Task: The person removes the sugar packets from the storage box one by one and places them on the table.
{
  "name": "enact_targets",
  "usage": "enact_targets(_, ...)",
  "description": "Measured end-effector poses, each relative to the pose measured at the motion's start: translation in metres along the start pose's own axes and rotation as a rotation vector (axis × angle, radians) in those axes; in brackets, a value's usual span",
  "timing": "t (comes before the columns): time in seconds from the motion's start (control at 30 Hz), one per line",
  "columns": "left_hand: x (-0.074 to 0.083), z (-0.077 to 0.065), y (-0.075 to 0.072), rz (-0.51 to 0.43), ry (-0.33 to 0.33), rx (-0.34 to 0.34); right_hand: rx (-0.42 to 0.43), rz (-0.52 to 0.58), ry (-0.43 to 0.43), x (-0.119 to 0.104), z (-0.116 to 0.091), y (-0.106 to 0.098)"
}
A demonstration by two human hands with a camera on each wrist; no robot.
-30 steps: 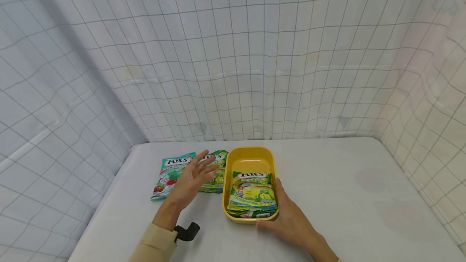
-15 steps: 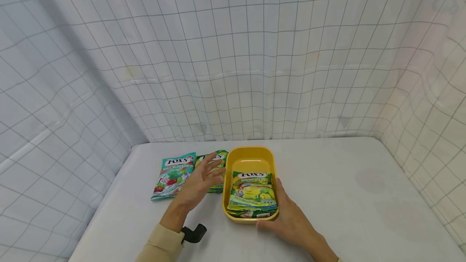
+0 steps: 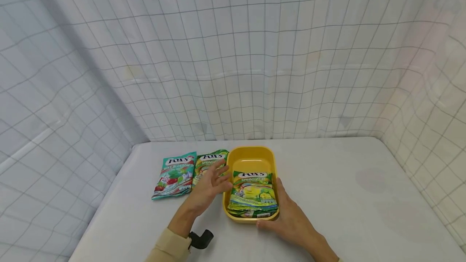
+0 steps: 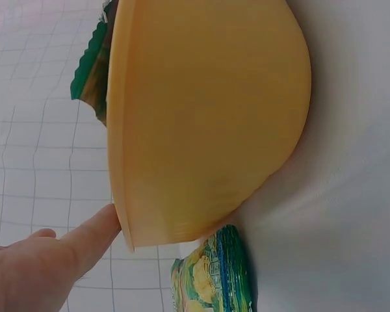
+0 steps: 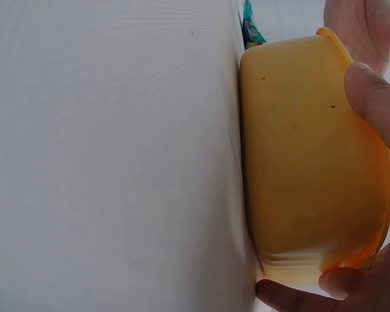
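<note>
A yellow plastic tub (image 3: 251,161) stands on the white table, a Fox's Spring Tea candy bag (image 3: 253,192) lying on top of other bags in its front part. My right hand (image 3: 293,218) holds the tub at its front right corner, thumb on the front wall and fingers along the right side. In the right wrist view the thumb (image 5: 377,101) and fingers span the tub wall. At the tub's left rim is my left hand (image 3: 204,192), palm bare and fingers relaxed. One left finger (image 4: 94,237) meets the rim in the left wrist view.
Left of the tub lies another green Spring Tea bag (image 3: 201,165), partly hidden by the left hand. Beside it is a teal Mint Blossom bag (image 3: 174,176). White gridded sheeting (image 3: 255,72) encloses the table (image 3: 338,197) at the back and sides.
My left hand has moved right, from over the candy bags to the tub's left rim, uncovering the Mint Blossom bag. The right hand and tub have stayed put.
</note>
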State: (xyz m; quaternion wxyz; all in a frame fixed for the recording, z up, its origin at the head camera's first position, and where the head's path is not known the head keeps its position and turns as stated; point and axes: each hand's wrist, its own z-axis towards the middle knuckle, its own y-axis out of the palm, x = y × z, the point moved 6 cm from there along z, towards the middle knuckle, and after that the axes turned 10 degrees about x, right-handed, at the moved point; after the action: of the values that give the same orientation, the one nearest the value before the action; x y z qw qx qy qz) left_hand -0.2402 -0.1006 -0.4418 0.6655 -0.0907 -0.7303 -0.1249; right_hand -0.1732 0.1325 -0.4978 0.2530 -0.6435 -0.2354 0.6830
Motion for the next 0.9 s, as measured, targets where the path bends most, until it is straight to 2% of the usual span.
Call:
enact_targets(0.33,-0.004,-0.001,0.011,0.032,-0.042,0.03,0.014,-0.005,-0.019,-0.002,-0.001,-0.001)
enact_targets(0.67,-0.005,0.0,0.021,0.09,-0.029,0.005,0.025,-0.001,-0.039,-0.002,0.0,-0.001)
enact_targets(0.9,-0.007,-0.001,0.029,0.143,-0.024,0.049,0.022,0.007,-0.033,-0.002,0.0,-0.002)
